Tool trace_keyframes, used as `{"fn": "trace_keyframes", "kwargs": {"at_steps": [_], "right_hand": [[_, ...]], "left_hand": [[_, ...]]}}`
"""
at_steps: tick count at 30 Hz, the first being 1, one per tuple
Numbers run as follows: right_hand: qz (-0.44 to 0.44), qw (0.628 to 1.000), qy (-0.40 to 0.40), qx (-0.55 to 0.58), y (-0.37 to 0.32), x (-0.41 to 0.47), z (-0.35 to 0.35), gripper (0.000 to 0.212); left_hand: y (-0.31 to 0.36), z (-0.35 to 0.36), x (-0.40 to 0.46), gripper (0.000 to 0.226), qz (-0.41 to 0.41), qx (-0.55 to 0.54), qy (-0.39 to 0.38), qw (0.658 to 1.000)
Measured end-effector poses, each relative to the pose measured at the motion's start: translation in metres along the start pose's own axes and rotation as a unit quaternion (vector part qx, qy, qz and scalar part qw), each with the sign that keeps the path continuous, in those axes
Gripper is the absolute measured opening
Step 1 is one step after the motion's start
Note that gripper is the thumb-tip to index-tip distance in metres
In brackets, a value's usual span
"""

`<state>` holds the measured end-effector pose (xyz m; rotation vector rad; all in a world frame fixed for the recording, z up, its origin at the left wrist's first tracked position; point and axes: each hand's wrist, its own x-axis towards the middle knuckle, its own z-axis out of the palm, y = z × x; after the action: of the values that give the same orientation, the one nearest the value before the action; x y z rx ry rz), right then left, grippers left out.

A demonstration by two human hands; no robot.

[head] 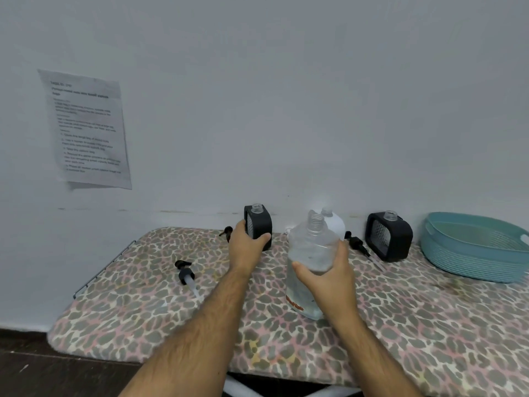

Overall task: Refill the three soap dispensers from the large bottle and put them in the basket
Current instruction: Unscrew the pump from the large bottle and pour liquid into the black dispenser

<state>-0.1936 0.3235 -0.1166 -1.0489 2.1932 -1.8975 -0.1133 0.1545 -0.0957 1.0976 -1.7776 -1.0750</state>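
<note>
left hand (248, 242) grips black dispenser (258, 224), uncapped, at far edge of board (143, 310) | right hand (326, 270) grips large clear bottle (310, 253), upright, just right of it | second black dispenser (390, 235) farther right | teal basket (475, 247) far right | pump heads (185, 273) lie loose

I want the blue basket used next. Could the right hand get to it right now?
Probably not yet: the right hand grips the large bottle. The basket sits farther right, past a black dispenser.
</note>
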Motion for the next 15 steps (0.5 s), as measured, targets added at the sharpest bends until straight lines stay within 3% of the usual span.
{"fn": "trace_keyframes", "kwargs": {"at_steps": [5,10,15], "right_hand": [[-0.012,1.000,-0.001,-0.012,0.006,0.000,0.002,0.080],[-0.013,1.000,-0.004,-0.018,0.011,0.000,0.001,0.081],[-0.013,1.000,-0.015,-0.014,0.014,0.000,0.000,0.083]], "left_hand": [[-0.002,0.026,0.025,0.073,-0.010,0.004,0.035,0.999],[-0.016,0.049,0.043,0.106,-0.017,0.013,0.066,0.998],[-0.015,0.055,0.039,0.073,-0.033,0.001,0.083,0.996]]}}
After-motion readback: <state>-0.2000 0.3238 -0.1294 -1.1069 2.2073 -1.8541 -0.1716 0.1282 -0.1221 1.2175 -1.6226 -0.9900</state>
